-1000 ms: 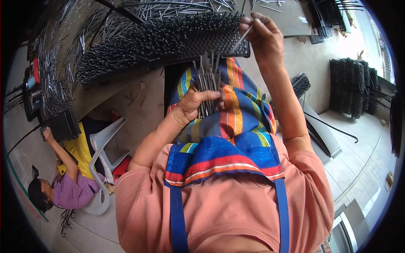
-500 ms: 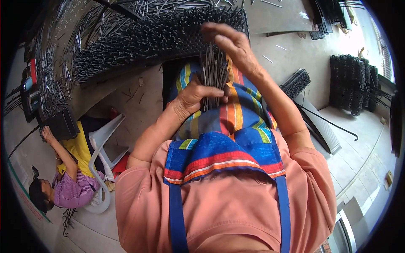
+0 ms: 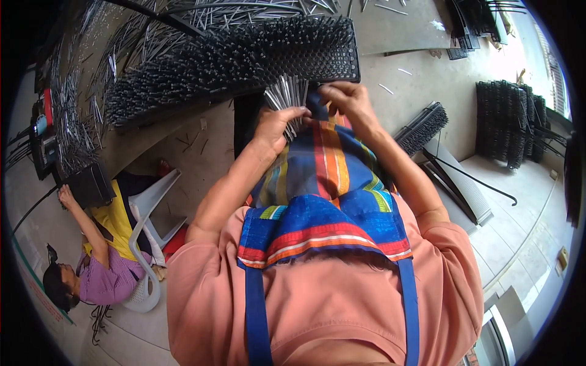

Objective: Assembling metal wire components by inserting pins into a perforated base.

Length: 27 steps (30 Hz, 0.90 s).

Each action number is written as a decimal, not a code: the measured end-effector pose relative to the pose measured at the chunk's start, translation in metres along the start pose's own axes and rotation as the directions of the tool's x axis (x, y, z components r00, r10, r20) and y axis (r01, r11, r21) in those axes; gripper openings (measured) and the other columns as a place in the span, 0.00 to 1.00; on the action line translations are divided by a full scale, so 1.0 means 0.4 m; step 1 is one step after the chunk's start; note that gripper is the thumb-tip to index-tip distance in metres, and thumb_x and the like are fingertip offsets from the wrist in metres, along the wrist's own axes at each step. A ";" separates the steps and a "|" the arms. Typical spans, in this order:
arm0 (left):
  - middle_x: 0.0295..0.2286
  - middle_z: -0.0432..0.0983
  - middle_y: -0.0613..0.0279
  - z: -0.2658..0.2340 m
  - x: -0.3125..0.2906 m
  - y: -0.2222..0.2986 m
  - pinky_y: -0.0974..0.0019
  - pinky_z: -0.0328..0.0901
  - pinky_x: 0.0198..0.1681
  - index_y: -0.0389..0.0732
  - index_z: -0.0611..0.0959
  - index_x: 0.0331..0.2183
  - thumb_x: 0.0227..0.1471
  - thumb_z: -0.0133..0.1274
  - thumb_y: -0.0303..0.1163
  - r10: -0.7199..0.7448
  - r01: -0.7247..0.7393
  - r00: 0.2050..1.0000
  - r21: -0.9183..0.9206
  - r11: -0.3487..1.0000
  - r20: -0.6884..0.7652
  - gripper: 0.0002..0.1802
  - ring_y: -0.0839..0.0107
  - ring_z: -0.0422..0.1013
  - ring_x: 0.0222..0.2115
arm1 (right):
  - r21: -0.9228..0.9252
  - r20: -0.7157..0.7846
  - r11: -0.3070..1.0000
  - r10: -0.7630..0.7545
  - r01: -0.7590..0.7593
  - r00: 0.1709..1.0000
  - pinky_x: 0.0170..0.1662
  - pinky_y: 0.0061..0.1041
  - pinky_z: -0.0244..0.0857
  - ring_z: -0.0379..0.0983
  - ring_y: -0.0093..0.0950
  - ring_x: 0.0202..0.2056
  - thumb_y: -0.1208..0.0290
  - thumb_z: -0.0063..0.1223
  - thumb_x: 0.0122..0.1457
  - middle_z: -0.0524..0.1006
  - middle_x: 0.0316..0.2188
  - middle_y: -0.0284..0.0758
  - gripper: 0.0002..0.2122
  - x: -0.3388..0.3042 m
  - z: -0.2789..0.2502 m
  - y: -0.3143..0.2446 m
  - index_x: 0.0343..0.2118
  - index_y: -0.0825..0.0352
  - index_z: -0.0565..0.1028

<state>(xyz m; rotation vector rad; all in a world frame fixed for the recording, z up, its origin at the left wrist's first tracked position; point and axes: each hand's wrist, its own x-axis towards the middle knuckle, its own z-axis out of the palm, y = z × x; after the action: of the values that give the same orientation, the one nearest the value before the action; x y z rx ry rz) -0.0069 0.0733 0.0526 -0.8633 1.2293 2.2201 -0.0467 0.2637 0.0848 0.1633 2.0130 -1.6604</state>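
My left hand (image 3: 276, 125) is closed around a fanned bundle of thin grey strips (image 3: 285, 93), their upper ends leaning left over my lap. To its right is my right hand (image 3: 353, 107), fingers curled in and thumb bent toward them. Whatever those fingers may hold is too small to make out. Just beyond both hands lies a long black perforated tray (image 3: 356, 64), densely filled with dark upright pins. Toward its right end, rows of holes show. A striped apron (image 3: 332, 165) covers my lap under the hands.
Loose strips (image 3: 207, 11) lie heaped behind the tray. At right are a pin-filled black block (image 3: 422, 128), stacked black racks (image 3: 503, 122) and a hooked rod (image 3: 479, 177). At left, a person in purple (image 3: 116, 274) sits on a pale chair (image 3: 146, 287), one hand at a black box (image 3: 90, 183).
My right hand has come down from above the tray's right end, its fingers now curled. My left hand has shifted slightly left and the strip bundle has tilted left.
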 end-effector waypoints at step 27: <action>0.28 0.79 0.56 0.074 -0.067 0.001 0.63 0.75 0.30 0.33 0.81 0.32 0.44 0.58 0.18 -0.072 0.072 0.997 0.039 0.997 0.007 0.08 0.64 0.78 0.24 | 0.131 -0.530 0.817 -0.421 0.561 0.736 0.24 0.14 0.58 0.66 0.14 0.22 0.79 0.58 0.54 0.76 0.23 0.30 0.04 0.035 -0.085 -0.096 0.32 0.73 0.79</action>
<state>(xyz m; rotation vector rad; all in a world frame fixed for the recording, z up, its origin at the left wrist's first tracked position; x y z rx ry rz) 0.0029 0.0961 0.0838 -0.8685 1.2137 2.1344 -0.0849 0.2831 0.1161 0.1538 2.3006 -2.4619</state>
